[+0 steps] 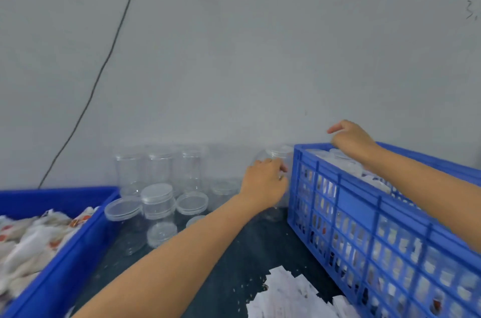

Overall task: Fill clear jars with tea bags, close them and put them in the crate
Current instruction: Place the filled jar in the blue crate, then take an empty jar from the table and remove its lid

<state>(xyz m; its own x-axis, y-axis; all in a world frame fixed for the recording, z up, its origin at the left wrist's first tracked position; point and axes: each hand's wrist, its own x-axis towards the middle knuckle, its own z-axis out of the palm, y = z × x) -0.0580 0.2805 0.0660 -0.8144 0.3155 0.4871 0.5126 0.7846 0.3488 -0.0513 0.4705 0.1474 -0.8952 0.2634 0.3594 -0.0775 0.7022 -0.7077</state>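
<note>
My left hand (pixel 265 182) grips a clear empty jar (pixel 277 159) that stands beside the left wall of the blue slatted crate (pixel 364 203). Over the crate's far left corner hovers my right hand (pixel 351 139), fingers loosely curled and holding nothing, just above the white lids of the closed jars (pixel 343 160) packed inside. More clear jars (pixel 158 169) stand along the wall, with a lidded one (pixel 157 203) and loose lids (pixel 192 202) in front. Tea bags (pixel 31 237) fill a blue bin (pixel 75 247) at the left.
A grey wall rises close behind the jars, and a black cable (pixel 104 68) runs down it. White paper slips (pixel 289 297) lie on the dark tabletop (pixel 234 252) near the front, between my left arm and the crate.
</note>
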